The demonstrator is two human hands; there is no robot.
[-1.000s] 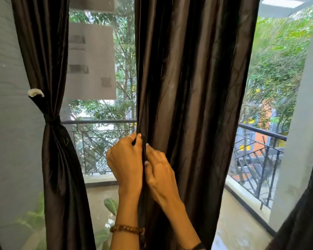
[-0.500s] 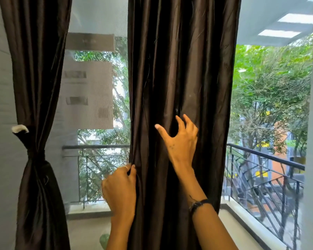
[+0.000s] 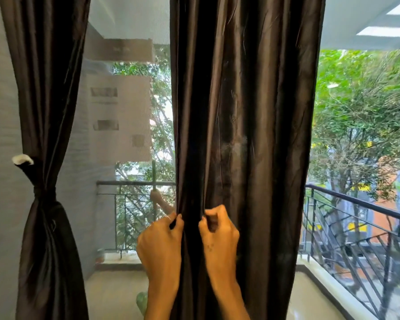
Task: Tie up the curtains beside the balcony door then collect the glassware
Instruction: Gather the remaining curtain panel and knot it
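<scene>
1. The middle curtain is hanging loose and full length in front of the balcony opening, and it is filling the centre of the view. By my judgement the person is working through the curtain-tying step, gathering this panel from its left edge.
2. The left curtain is already hanging cinched at the waist and looped to a white wall hook, so that panel looks done.
3. The balcony railing is showing behind the fabric on both sides. No glassware is showing anywhere, so the collecting looks not yet begun.
4. The left hand is reaching up from below, back toward the camera, with its fingers curling round the curtain's left edge and pinching it.
5. The right hand is rising just beside it, fingers curled and bunching a fold a little further in.
6. The next move is probably calling for the rest of the width to be drawn into one bundle, then bound; no tie for this panel is showing.
</scene>
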